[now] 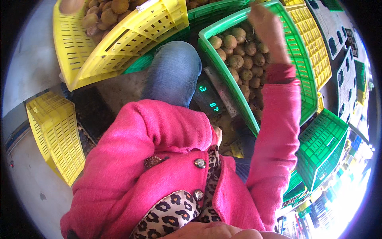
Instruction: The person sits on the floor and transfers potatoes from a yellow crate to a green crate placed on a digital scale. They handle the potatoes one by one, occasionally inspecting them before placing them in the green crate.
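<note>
My right hand (268,30) reaches over the far part of a green plastic crate (226,79) of brown kiwifruit (235,61). It is blurred, its fingertips are near the top edge of the view, and whether it holds a fruit cannot be made out. My left hand (219,136) lies low in front of my body, mostly covered by the pink sleeve; its fingers are hidden. Between my knee and the green crate sits a digital scale display (209,97) with lit green digits.
A large yellow crate (131,38) of kiwifruit stands at upper left, with another person's blurred hand (71,6) at its far corner. A second yellow crate (56,134) is on the left floor. Further yellow crates (310,41) and green crates (323,146) line the right.
</note>
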{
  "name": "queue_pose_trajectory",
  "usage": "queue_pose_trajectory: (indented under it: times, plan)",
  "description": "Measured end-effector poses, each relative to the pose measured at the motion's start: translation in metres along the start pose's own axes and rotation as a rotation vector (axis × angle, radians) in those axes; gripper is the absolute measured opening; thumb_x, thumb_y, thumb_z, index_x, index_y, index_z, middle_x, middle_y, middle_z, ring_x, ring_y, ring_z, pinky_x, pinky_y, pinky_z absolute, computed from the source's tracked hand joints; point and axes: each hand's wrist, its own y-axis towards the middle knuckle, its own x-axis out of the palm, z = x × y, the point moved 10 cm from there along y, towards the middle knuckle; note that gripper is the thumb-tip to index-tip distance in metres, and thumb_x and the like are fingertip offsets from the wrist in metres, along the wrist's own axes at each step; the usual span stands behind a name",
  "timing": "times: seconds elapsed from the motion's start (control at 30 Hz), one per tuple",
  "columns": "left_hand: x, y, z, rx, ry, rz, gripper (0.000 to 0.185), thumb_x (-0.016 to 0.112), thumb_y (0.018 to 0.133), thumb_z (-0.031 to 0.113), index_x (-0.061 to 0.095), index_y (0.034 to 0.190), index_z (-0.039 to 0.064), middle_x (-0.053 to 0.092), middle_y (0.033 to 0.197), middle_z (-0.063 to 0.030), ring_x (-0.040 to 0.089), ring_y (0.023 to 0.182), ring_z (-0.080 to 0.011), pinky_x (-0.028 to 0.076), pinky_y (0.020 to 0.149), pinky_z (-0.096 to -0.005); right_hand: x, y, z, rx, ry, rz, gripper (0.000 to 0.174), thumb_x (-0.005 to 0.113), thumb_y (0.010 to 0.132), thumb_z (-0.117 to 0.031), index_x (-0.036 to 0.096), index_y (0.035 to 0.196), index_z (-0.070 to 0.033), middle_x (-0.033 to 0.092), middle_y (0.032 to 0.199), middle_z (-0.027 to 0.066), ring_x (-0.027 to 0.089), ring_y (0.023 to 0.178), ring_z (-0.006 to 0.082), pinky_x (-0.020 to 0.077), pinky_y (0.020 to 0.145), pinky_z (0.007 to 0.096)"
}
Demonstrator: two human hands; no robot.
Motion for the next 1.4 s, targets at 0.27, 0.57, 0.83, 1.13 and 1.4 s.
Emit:
queue_pose_trajectory:
  times: [0.27, 0.57, 0.83, 1.13, 1.4]
  plan:
    - [0.021, 0.011, 0.014, 0.012, -0.008, -0.029, 0.032, 0.059, 0.079, 0.031, 0.07, 0.103, 0.013, 0.068, 0.102, -0.0018, 0.063, 0.097, -0.0247, 0.054, 0.075, -0.0479, 0.142, -0.092, 0.064, 0.092, -0.159, -0.29, 0.059, 0.07, 0.069, -0.014, 0.048, 0.124, -0.016, 0.062, 0.097, 0.0204, 0.06, 0.092, 0.0392, 0.0511, 0.076, 0.042]
    - [0.042, -0.018, 0.01, 0.072, -0.007, -0.214, 0.035, 0.062, 0.076, 0.036, 0.07, 0.102, 0.014, 0.068, 0.101, -0.0022, 0.063, 0.096, -0.0262, 0.053, 0.071, -0.0529, 0.052, -0.132, 0.053, 0.644, 1.821, -0.201, 0.037, 0.053, 0.09, -0.028, 0.053, 0.118, -0.004, 0.062, 0.099, 0.0124, 0.058, 0.076, 0.0172, 0.0435, 0.063, 0.025]
    - [0.056, -0.013, 0.0, 0.001, 0.126, -0.162, 0.035, 0.063, 0.076, 0.033, 0.069, 0.104, 0.013, 0.067, 0.103, -0.003, 0.063, 0.097, -0.0269, 0.053, 0.069, -0.0521, 0.003, -0.157, 0.086, 0.65, 1.169, -0.015, 0.024, 0.054, 0.09, -0.023, 0.057, 0.107, -0.007, 0.063, 0.088, 0.0106, 0.044, 0.054, 0.0106, 0.0288, 0.044, 0.0202]
    - [0.035, -0.027, -0.002, 0.112, 0.206, 0.248, 0.016, 0.061, 0.07, 0.025, 0.07, 0.074, 0.013, 0.068, 0.078, -0.0068, 0.065, 0.073, -0.0262, 0.051, 0.054, -0.0492, -0.054, -0.258, 0.114, 0.905, 1.38, 0.11, 0.027, 0.06, 0.081, -0.001, 0.058, 0.108, -0.003, 0.064, 0.096, 0.007, 0.058, 0.071, 0.015, 0.046, 0.058, 0.0244]
    - [0.024, -0.036, -0.016, 0.089, 0.188, -0.084, 0.024, 0.055, 0.084, 0.018, 0.07, 0.102, 0.015, 0.068, 0.102, -0.0059, 0.065, 0.093, -0.0276, 0.052, 0.067, -0.0565, -0.239, -0.395, 0.145, 0.796, 0.87, 0.548, 0.039, 0.061, 0.081, 0.0, 0.053, 0.119, -0.003, 0.06, 0.11, 0.009, 0.057, 0.094, 0.017, 0.0487, 0.075, 0.0289]
